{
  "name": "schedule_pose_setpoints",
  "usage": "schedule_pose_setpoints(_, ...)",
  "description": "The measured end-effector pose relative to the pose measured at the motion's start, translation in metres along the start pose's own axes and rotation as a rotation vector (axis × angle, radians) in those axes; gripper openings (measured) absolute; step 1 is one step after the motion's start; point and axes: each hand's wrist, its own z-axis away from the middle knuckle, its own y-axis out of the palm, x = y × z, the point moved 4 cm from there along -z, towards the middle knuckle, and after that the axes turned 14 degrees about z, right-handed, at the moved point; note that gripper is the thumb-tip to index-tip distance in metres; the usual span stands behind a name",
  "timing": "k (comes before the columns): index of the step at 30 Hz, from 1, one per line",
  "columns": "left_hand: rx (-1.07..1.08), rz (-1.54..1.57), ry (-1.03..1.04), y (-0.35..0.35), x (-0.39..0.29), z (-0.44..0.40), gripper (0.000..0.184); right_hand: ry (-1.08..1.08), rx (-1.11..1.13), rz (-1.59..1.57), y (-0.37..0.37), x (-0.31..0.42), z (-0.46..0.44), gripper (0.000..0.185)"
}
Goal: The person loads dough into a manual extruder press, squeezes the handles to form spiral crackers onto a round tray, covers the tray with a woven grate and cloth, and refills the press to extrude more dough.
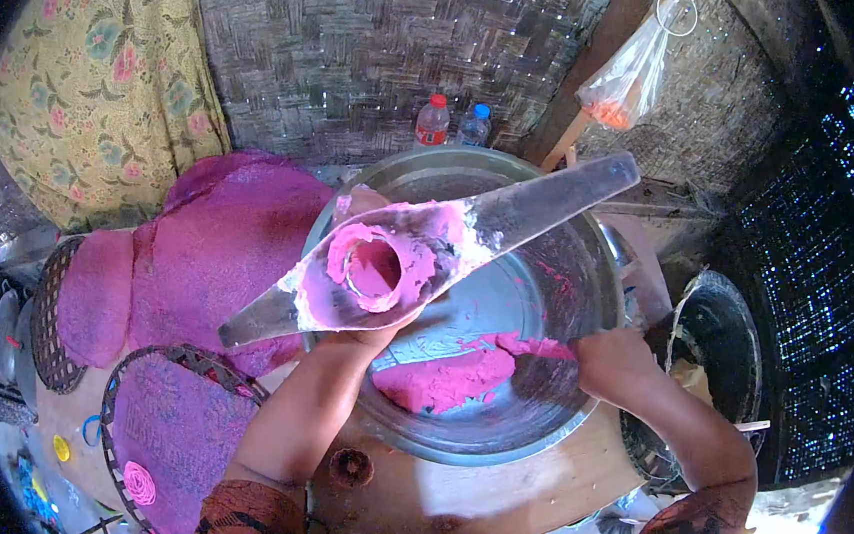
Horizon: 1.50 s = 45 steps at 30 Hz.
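My left hand holds up a long two-handled dough press from below, tilted over the basin's left side. Pink dough is smeared round the open tube in its middle, and most of the hand is hidden beneath it. Inside the large metal basin lies a lump of pink dough. A strip of that dough runs right to my right hand, whose fingers are closed on its end at the basin's right wall.
Pink cloth covers something at the left, beside a round woven tray bearing a pink coil. Two bottles stand behind the basin. A dark bucket is at right; a plastic bag hangs above.
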Motion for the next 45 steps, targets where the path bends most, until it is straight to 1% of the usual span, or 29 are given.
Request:
schedule_pose_setpoints(1, 0.000, -0.039, 0.075, -0.002, -0.004, 0.001, 0.042, -0.004, 0.004, -0.001, 0.001, 0.003, 0.000, 0.018)
schedule_pose_setpoints(2, 0.026, -0.169, 0.105, -0.003, -0.008, -0.001, 0.042, 0.008, -0.002, 0.018, 0.001, 0.005, 0.000, 0.018)
schedule_pose_setpoints(3, 0.028, -0.170, 0.102, -0.001, -0.008, -0.002, 0.042, 0.020, -0.006, 0.035, 0.001, 0.008, 0.000, 0.018)
schedule_pose_setpoints(4, -0.008, -0.090, 0.128, 0.000, -0.008, -0.002, 0.043, 0.020, -0.003, 0.034, -0.001, 0.011, 0.000, 0.018)
schedule_pose_setpoints(7, -0.125, -0.072, 0.261, 0.012, 0.000, 0.004, 0.043, -0.018, 0.028, -0.014, -0.005, 0.030, -0.005, 0.020)
schedule_pose_setpoints(9, -0.089, 0.000, 0.150, 0.013, 0.006, 0.003, 0.042, -0.125, -0.138, -0.063, -0.006, 0.050, -0.011, 0.018)
schedule_pose_setpoints(11, -0.036, -0.131, 0.162, 0.013, 0.003, 0.004, 0.044, -0.144, -0.152, -0.085, -0.013, 0.053, -0.012, 0.019)
schedule_pose_setpoints(12, -0.061, -0.002, 0.139, 0.016, 0.009, 0.007, 0.045, -0.129, -0.126, -0.052, -0.014, 0.052, -0.010, 0.019)
schedule_pose_setpoints(15, -0.067, 0.045, 0.155, 0.025, 0.019, 0.012, 0.048, -0.064, -0.068, 0.007, -0.006, 0.038, -0.004, 0.019)
schedule_pose_setpoints(16, 0.012, 0.216, 0.060, 0.026, 0.020, 0.010, 0.047, -0.023, -0.039, 0.041, -0.001, 0.030, -0.001, 0.019)
schedule_pose_setpoints(17, 0.031, 0.367, 0.008, 0.028, 0.022, 0.009, 0.047, -0.021, -0.037, 0.048, -0.001, 0.025, 0.003, 0.019)
schedule_pose_setpoints(19, 0.045, 0.672, -0.105, 0.032, 0.026, 0.007, 0.046, 0.118, 0.002, 0.096, -0.002, 0.016, 0.005, 0.020)
schedule_pose_setpoints(20, 0.051, 0.613, -0.066, 0.033, 0.026, 0.005, 0.046, 0.120, 0.000, 0.100, -0.002, 0.017, 0.003, 0.020)
schedule_pose_setpoints(23, 0.139, 0.469, -0.098, 0.022, 0.015, 0.001, 0.046, 0.131, 0.006, 0.084, 0.005, 0.021, 0.003, 0.020)
schedule_pose_setpoints(25, 0.049, 0.145, 0.137, 0.023, 0.014, 0.004, 0.048, 0.086, -0.091, 0.051, 0.004, 0.022, 0.006, 0.019)
schedule_pose_setpoints(27, 0.111, 0.473, 0.057, 0.028, 0.021, 0.005, 0.049, 0.135, -0.117, 0.026, 0.002, 0.015, 0.008, 0.018)
schedule_pose_setpoints(28, 0.178, 0.430, 0.022, 0.035, 0.027, 0.007, 0.050, 0.177, -0.131, 0.001, 0.002, 0.013, 0.009, 0.018)
schedule_pose_setpoints(30, 0.271, 0.416, -0.067, 0.039, 0.031, 0.009, 0.051, 0.181, -0.101, -0.016, 0.008, 0.011, 0.003, 0.017)
schedule_pose_setpoints(31, 0.277, 0.416, -0.069, 0.037, 0.028, 0.009, 0.051, 0.188, -0.080, -0.034, 0.011, 0.011, 0.001, 0.017)
schedule_pose_setpoints(33, 0.224, 0.422, -0.085, 0.030, 0.023, 0.004, 0.048, 0.159, -0.048, -0.074, 0.002, 0.017, 0.003, 0.017)
schedule_pose_setpoints(34, 0.079, 0.049, 0.152, 0.029, 0.018, 0.004, 0.044, 0.129, -0.012, -0.111, -0.001, 0.021, 0.002, 0.018)
schedule_pose_setpoints(35, 0.079, 0.051, 0.152, 0.029, 0.017, 0.004, 0.044, 0.130, -0.011, -0.111, -0.002, 0.027, -0.002, 0.018)
schedule_pose_setpoints(37, 0.035, 0.172, 0.111, 0.021, 0.010, 0.002, 0.042, -0.012, -0.062, -0.170, -0.001, 0.047, -0.005, 0.019)
schedule_pose_setpoints(39, -0.014, 0.333, 0.108, 0.020, 0.012, 0.000, 0.041, -0.019, -0.062, -0.160, -0.010, 0.055, -0.003, 0.020)
schedule_pose_setpoints(41, -0.042, -0.074, 0.209, 0.016, 0.008, 0.000, 0.042, -0.044, -0.064, -0.157, -0.009, 0.054, -0.005, 0.020)
schedule_pose_setpoints(42, -0.078, -0.073, 0.157, 0.019, 0.013, 0.000, 0.040, 0.013, -0.063, -0.095, -0.001, 0.041, -0.005, 0.020)
schedule_pose_setpoints(43, -0.071, -0.076, 0.149, 0.020, 0.018, 0.001, 0.040, 0.072, -0.059, -0.031, 0.001, 0.033, -0.005, 0.021)
schedule_pose_setpoints(44, -0.051, 0.018, 0.148, 0.021, 0.021, 0.002, 0.041, 0.123, -0.013, -0.016, -0.001, 0.029, -0.004, 0.021)
schedule_pose_setpoints(45, -0.035, 0.113, 0.149, 0.020, 0.021, 0.001, 0.042, 0.122, -0.010, -0.013, 0.000, 0.030, -0.005, 0.021)
